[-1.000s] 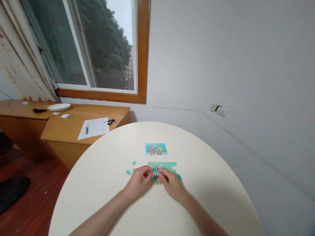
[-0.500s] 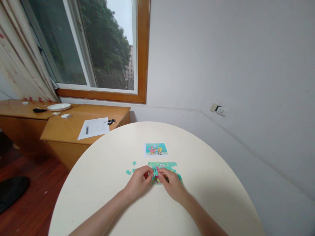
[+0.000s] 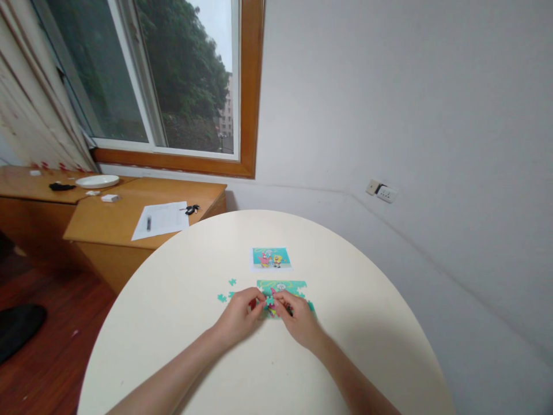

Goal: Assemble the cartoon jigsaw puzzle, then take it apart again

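Between my fingertips is a small teal jigsaw piece (image 3: 270,301), pinched from the left by my left hand (image 3: 243,310) and from the right by my right hand (image 3: 298,317). Both hands are closed over a partly assembled jigsaw puzzle (image 3: 283,285) with cartoon figures on a teal ground; its lower part is largely covered by them. Gaps show along the puzzle's right side. Just beyond it lies a printed picture card (image 3: 271,258) of the same scene. Several loose teal pieces (image 3: 222,298) lie left of the puzzle, one partly behind my left hand.
The round cream table (image 3: 207,248) curves away on both sides. Behind it at left, a wooden desk (image 3: 116,222) bears a paper sheet (image 3: 162,219), keys (image 3: 191,210) and a white plate (image 3: 97,181). A wall socket (image 3: 386,193) is at the right.
The whole view has shifted slightly, with things appearing a little higher and further left. The piece between my fingertips looks turned; both hands keep their pinch.
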`<state>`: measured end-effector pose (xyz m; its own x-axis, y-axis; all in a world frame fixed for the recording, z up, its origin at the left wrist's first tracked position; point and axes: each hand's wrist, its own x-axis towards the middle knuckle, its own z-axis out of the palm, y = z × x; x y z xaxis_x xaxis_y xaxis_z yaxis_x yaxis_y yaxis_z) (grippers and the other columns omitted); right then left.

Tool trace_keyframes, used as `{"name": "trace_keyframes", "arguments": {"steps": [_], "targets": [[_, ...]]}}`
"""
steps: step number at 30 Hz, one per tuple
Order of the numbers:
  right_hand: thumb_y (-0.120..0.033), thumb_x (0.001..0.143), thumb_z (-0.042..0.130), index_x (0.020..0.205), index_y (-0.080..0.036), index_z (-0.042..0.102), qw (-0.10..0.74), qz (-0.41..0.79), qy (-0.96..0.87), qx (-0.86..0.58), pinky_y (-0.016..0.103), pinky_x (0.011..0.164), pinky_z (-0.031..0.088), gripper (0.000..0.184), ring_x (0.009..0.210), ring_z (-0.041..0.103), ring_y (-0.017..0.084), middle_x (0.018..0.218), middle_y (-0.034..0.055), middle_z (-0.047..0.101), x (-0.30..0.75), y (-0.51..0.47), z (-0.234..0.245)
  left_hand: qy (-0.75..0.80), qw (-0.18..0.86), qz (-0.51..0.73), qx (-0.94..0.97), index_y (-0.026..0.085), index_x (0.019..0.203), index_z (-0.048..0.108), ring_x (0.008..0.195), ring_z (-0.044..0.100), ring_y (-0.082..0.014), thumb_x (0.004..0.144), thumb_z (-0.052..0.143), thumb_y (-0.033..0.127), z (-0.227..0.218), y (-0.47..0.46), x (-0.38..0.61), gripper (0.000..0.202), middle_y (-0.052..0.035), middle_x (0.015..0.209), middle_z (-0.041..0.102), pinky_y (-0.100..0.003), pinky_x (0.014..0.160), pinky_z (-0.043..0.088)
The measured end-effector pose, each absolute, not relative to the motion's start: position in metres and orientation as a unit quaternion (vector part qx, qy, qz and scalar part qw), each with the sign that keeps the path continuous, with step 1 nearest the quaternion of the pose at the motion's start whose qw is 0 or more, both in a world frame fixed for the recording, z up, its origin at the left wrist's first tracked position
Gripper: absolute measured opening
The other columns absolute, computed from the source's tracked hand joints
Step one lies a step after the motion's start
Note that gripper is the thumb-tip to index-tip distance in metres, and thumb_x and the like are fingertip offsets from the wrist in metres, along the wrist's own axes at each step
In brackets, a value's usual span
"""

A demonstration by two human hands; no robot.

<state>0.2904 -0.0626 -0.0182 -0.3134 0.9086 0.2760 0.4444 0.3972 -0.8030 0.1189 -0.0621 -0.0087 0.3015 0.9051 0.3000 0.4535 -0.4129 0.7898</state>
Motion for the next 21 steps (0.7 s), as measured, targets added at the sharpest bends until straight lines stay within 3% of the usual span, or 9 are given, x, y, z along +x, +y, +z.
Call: {"name": "trace_keyframes", "arguments": {"steps": [15, 21], "targets": [[-0.031, 0.081, 0.045, 0.066, -0.021, 0.054, 0.383, 0.306, -0.735, -0.468, 0.022, 0.057, 0.041, 0.021, 0.058, 0.051, 0.011, 0.061, -0.0018, 0.056, 0.290, -0.064, -0.014, 0.454, 0.216, 0.300, 0.811, 0.017, 0.071, 0.056, 0.065, 0.052, -0.0139, 0.084, 0.044, 0.020, -0.011, -0.062, 0.117, 0.018, -0.0011, 0.067, 0.058, -0.025, 0.062, 0.038], [-0.038, 0.078, 0.045, 0.065, -0.019, 0.052, 0.420, 0.308, -0.666, -0.534, 0.022, 0.049, 0.036, 0.024, 0.051, 0.046, 0.011, 0.055, -0.0028, 0.051, 0.312, -0.048, -0.017, 0.403, 0.200, 0.305, 0.840, 0.018, 0.082, 0.060, 0.082, 0.058, -0.0174, 0.084, 0.048, 0.022, -0.010, -0.063, 0.116, 0.013, -0.0047, 0.084, 0.065, -0.031, 0.077, 0.044]]}}
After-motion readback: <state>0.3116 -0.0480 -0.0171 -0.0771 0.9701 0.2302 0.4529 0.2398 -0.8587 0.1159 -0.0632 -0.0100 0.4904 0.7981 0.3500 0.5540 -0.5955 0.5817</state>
